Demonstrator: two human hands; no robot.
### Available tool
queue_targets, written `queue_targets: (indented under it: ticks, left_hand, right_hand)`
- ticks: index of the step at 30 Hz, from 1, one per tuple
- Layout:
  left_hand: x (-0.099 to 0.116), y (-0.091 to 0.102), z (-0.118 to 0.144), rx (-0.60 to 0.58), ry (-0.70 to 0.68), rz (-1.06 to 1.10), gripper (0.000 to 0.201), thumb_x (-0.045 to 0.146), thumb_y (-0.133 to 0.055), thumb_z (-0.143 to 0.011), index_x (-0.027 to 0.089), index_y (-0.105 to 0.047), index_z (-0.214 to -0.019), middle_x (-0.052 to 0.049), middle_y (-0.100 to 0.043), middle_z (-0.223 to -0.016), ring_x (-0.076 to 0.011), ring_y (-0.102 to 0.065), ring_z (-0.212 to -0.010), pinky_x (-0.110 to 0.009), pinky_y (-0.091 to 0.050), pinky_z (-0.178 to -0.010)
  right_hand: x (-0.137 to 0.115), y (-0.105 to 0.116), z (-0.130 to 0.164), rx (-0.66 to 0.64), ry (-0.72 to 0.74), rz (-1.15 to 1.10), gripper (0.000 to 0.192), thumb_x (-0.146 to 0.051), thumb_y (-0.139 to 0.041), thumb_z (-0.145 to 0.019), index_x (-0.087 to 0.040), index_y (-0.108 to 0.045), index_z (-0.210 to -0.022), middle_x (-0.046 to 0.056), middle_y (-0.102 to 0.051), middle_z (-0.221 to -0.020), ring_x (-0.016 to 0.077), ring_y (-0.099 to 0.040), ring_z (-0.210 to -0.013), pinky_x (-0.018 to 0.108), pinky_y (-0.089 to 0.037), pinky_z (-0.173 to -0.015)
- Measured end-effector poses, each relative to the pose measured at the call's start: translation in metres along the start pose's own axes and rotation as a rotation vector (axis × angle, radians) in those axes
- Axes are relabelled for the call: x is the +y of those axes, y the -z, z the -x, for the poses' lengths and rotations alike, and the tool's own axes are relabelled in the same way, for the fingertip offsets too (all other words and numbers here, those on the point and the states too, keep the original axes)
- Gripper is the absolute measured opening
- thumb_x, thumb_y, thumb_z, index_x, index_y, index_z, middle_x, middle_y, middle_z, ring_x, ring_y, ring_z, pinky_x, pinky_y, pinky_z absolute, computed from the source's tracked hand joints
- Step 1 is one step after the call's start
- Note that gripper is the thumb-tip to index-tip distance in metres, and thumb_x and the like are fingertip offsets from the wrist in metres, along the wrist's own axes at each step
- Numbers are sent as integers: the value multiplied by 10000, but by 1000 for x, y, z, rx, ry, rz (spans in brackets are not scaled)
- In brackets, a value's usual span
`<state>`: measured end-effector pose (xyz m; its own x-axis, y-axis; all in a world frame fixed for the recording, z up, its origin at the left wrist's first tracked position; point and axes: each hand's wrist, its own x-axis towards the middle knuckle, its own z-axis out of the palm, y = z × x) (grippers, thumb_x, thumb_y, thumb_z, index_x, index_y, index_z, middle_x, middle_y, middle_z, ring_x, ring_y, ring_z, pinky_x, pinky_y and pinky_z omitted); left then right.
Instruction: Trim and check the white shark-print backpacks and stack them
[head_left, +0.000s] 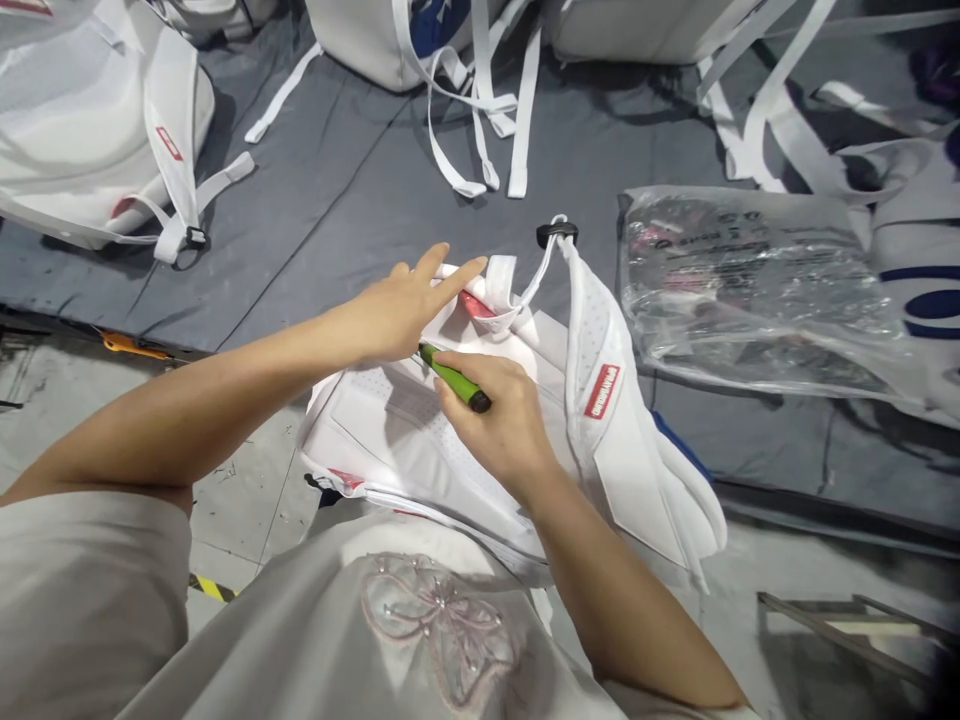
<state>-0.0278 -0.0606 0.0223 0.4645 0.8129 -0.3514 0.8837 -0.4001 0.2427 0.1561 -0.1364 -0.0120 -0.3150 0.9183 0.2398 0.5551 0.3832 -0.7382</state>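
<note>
Nearest the lens, a pale grey garment with an embroidered pink flower (435,620) is seen, and just beyond it a white mesh-panelled fabric backpack (390,440) is laid on its front, half on the dark grey cloth work mat (337,190) and half over the mat's near edge above bare concrete floor (247,500). A clear crinkled plastic bag (750,290) is noted just beside the pack on the right; another white backpack (90,130) lies well apart at far left, with loose white webbing straps (480,110) beyond.

The left hand (405,310) is pressed flat near the pack's top, fingers spread, nothing gripped. The right hand (502,420) is closed around a small green-handled tool (454,378), its tip hidden beneath the left hand.

Progress is judged as mid-way: work at the pack's top edge appears under way, and bagging is not yet done. Open mat is available ahead; room at the right is bounded by the bag.
</note>
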Motion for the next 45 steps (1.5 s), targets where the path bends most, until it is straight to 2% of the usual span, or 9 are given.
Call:
queue_targets:
  ticks: [20, 23, 26, 28, 31, 34, 37, 41, 45]
  left_hand:
    - [9, 12, 7, 1, 72, -70, 997, 52, -507, -826, 395, 31, -1593, -133, -44, -1683, -374, -433, -1375, -449, -482, -998]
    - [1, 5, 8, 65, 33, -92, 963, 91, -502, -845, 373, 27, -1599, -146, -79, -1674, -390, -421, -1399, -473, -464, -1041]
    - [-10, -1, 2, 84, 22, -125, 919, 142, -483, -873, 362, 30, -1604, -160, -99, -1668, -421, -398, -1418, -510, -465, -1037]
    - [-12, -3, -2, 86, 26, -143, 898, 166, -467, -882, 360, 27, -1606, -163, -108, -1668, -435, -396, -1416, -531, -469, -1024]
    - [-8, -4, -2, 102, 43, -154, 887, 189, -461, -879, 361, 14, -1609, -152, -119, -1673, -427, -437, -1385, -535, -478, -1003]
    - [-3, -4, 0, 102, 83, -155, 887, 194, -465, -869, 364, -8, -1610, -134, -126, -1679, -406, -480, -1348, -512, -495, -981]
    - [-2, -4, 1, 99, 92, -162, 881, 189, -458, -868, 360, -15, -1611, -137, -128, -1680, -405, -480, -1351, -497, -509, -965]
    - [-3, -3, 3, 138, 73, -172, 859, 187, -442, -875, 363, -34, -1611, -142, -151, -1674, -399, -493, -1349, -500, -517, -963]
    - [-4, -2, 2, 122, 60, -169, 852, 190, -446, -875, 343, -48, -1612, -156, -168, -1663, -390, -494, -1352, -488, -513, -980]
  right_hand:
    - [-14, -2, -5, -10, -60, 31, 202, -199, -617, -873, -227, -744, -1027, 33, -784, -928, 222, -722, -874, 369, -515, -863]
    - [-24, 18, 3, -13, -70, 63, 159, -181, -617, -868, -224, -735, -966, 23, -772, -852, 202, -719, -814, 347, -515, -842]
    - [-19, 62, 27, 185, 22, 38, 158, -190, -590, -879, -214, -702, -988, 72, -749, -1129, 222, -706, -1022, 376, -510, -956]
    - [3, 98, 46, 444, 38, 58, 201, -167, -537, -881, -223, -677, -1014, 77, -720, -1206, 227, -676, -1111, 387, -507, -993]
    - [69, 148, 58, 732, -181, 357, 235, -146, -489, -875, -211, -699, -960, 74, -741, -967, 239, -696, -956, 394, -528, -917]
    - [145, 171, 40, 441, -531, 624, 257, -172, -524, -883, -161, -745, -1015, 127, -725, -1025, 250, -693, -931, 373, -525, -863]
    - [189, 167, 11, 161, -701, 647, 297, -311, -590, -929, -141, -735, -1125, 163, -711, -1123, 251, -685, -1022, 334, -506, -873]
    - [203, 151, -17, 102, -867, 513, 481, -423, -740, -820, -95, -701, -1170, 235, -689, -1185, 303, -664, -1109, 345, -489, -887]
    - [209, 153, -21, 142, -925, 392, 349, -371, -687, -857, -104, -723, -1079, 210, -724, -1111, 277, -683, -1065, 300, -488, -833]
